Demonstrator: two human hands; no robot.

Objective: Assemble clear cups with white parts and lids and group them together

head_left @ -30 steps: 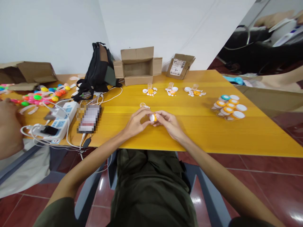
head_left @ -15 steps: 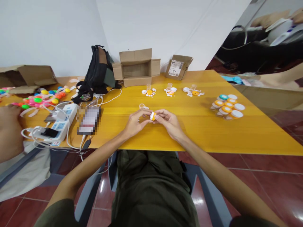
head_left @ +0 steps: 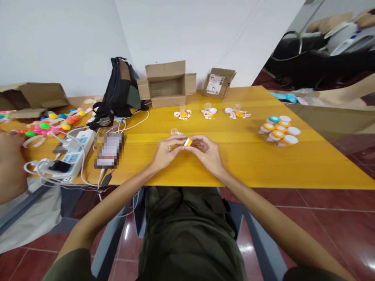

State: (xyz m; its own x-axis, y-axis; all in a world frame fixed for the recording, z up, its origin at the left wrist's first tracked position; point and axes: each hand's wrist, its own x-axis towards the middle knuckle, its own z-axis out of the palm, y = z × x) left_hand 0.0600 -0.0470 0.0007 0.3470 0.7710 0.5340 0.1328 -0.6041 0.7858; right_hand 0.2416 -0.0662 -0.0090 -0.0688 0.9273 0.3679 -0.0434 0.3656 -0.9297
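Note:
Between the fingertips of both hands, just above the table, is a small white-and-orange cap (head_left: 188, 143). My left hand (head_left: 164, 153) pinches its white side, and my right hand (head_left: 209, 154) pinches its orange side. Right behind the left fingers lie a clear plastic cup (head_left: 174, 132) and small white pieces, partly covered by the hand. Farther back are three little groups of parts, each with a clear cup (head_left: 182, 107), an orange ring (head_left: 239, 114) and white discs (head_left: 228, 111). A cluster of clear jars with orange, teal and white lids (head_left: 291, 139) stands to the right.
On the left are a power strip (head_left: 76, 152) with tangled cables, a phone (head_left: 109, 150) and bright plastic toys (head_left: 45, 126). A black backpack (head_left: 117, 91), an open cardboard box (head_left: 165, 99) and a smaller box (head_left: 219, 83) stand along the wall. Other people's limbs show at both sides.
The cap has tilted between my fingers and both hands have shifted very slightly. The view has moved a little; the things on the table stay in place.

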